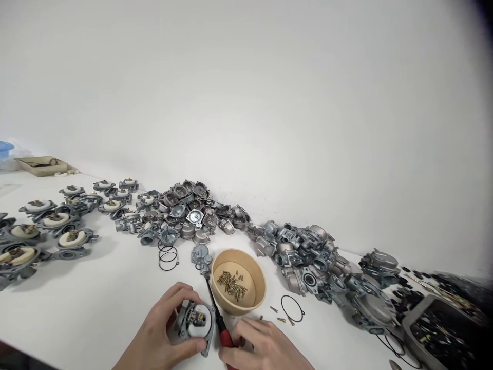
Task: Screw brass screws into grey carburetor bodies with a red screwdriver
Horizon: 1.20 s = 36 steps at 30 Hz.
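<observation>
My left hand (pixel 159 326) is closed round a grey metal carburetor body (pixel 208 339), thumb at its lower edge and fingers at its upper left. A white float (pixel 195 330) with small brass parts faces up in it. My right hand (pixel 265 347) is closed on the red handle of a screwdriver (pixel 220 322). The tool's dark shaft points away, along the left side of a tan bowl (pixel 257 275). Inside that bowl lie several small brass pieces (pixel 233 285). A few more brass pieces (pixel 281 319) and a black O-ring (pixel 292 308) are right of it.
Carburetor bodies with floats (pixel 57 220) stand at left. Metal float bowls (pixel 185 205) are heaped against the wall, and assembled carburetors (pixel 304 252) at right. Black rings (pixel 168 257) lie near the middle. A grey bin (pixel 414 318) of dark parts sits at far right.
</observation>
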### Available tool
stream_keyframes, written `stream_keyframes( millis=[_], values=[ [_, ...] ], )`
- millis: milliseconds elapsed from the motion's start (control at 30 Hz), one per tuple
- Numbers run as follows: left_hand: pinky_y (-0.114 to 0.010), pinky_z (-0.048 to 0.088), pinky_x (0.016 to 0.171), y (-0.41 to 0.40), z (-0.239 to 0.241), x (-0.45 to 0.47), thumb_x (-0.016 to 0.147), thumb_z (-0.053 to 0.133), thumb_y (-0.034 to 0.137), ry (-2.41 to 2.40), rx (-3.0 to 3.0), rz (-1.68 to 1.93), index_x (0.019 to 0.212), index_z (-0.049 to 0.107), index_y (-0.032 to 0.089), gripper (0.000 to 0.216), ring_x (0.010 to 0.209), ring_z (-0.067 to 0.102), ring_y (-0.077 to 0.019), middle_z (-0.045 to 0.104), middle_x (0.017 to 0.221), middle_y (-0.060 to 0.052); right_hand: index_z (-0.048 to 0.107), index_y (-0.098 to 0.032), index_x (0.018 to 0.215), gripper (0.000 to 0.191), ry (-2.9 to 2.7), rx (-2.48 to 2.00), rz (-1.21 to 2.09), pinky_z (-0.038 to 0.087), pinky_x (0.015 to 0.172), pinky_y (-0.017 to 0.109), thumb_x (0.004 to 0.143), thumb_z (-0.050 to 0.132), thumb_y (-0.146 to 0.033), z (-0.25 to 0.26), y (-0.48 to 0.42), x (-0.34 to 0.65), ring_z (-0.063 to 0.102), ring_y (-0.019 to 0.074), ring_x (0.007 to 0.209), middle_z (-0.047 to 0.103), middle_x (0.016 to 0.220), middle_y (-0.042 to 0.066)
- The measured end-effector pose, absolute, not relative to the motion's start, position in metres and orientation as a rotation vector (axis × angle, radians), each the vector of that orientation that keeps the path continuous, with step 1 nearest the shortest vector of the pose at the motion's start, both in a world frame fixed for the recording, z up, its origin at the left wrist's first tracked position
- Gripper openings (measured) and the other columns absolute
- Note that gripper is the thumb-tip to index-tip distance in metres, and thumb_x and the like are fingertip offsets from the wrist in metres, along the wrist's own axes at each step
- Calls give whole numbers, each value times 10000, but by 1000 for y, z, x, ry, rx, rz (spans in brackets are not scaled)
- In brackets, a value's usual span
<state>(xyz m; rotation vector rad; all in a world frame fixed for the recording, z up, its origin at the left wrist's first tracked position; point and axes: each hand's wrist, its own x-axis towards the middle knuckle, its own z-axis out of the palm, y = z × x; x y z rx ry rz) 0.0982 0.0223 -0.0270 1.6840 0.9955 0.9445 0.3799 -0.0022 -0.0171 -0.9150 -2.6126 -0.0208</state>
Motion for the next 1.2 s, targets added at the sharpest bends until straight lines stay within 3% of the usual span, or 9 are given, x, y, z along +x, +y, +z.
stream_keyframes(
  millis=[67, 200, 300, 367, 467, 600, 733, 933, 1200],
  values=[
    [-304, 452, 849, 24, -29, 96, 908, 846, 551, 968, 1697, 920, 1190, 677, 285, 424, 1006, 627, -250, 589, 1216, -61, 729, -353, 1185, 174, -2657, -957, -7, 433, 654, 293, 1053, 726, -467, -16, -1, 381, 628, 137, 742, 692, 1046, -13],
    [-342, 479, 959, 24, -33, 95, 876, 883, 515, 923, 1737, 929, 1270, 680, 316, 486, 1150, 640, -298, 574, 1289, -71, 716, -369, 1301, 298, -2702, -969, 14, 490, 681, 298, 1035, 740, -501, -12, -4, 385, 657, 165, 780, 721, 1092, 14],
    [-360, 472, 1010, 25, -34, 95, 875, 884, 518, 927, 1732, 927, 1284, 694, 325, 490, 1190, 633, -310, 563, 1332, -75, 749, -314, 1234, 213, -2619, -914, 68, 516, 692, 308, 1057, 632, -303, -8, 6, 391, 688, 180, 795, 743, 1042, 42],
    [-352, 474, 966, 25, -32, 96, 886, 872, 525, 937, 1722, 902, 1257, 706, 316, 457, 1133, 643, -294, 565, 1316, -74, 779, -261, 1139, 308, -2463, -922, 87, 542, 708, 321, 974, 546, -147, 1, 29, 396, 696, 186, 781, 764, 988, 64],
    [-329, 453, 855, 25, -27, 96, 879, 877, 518, 954, 1724, 861, 1217, 718, 300, 432, 1027, 636, -266, 584, 1259, -67, 808, -223, 1064, 339, -2366, -1025, 154, 573, 687, 326, 922, 525, -101, 23, 86, 398, 687, 173, 720, 790, 936, 71],
    [-317, 406, 824, 24, -21, 95, 859, 890, 367, 1003, 1754, 839, 1200, 718, 301, 388, 1027, 603, -260, 613, 1220, -42, 772, -156, 933, 203, -2249, -1300, 208, 537, 598, 257, 1044, 604, -179, 48, 162, 390, 618, 114, 600, 746, 806, 21],
    [-317, 372, 805, 23, -17, 94, 841, 853, 258, 1033, 1768, 825, 1190, 722, 313, 376, 1001, 571, -252, 641, 1188, -15, 736, -147, 1111, 241, -2096, -1578, 152, 635, 766, 315, 1077, 701, -383, 55, 202, 378, 722, 156, 839, 756, 1033, 39],
    [-315, 381, 781, 24, -16, 93, 875, 821, 294, 1003, 1780, 809, 1178, 709, 290, 323, 1003, 593, -254, 656, 1188, -23, 708, -181, 1305, 305, -2072, -1829, 85, 634, 1004, 463, 1079, 698, -386, 56, 230, 349, 725, 244, 1154, 719, 1332, 104],
    [-321, 378, 796, 25, -19, 95, 881, 846, 336, 1008, 1778, 832, 1172, 700, 286, 330, 995, 587, -269, 672, 1158, -30, 689, -174, 1346, 365, -2066, -2116, 110, 621, 1032, 495, 1075, 699, -419, 46, 249, 323, 714, 264, 1195, 701, 1370, 118]
  ],
)
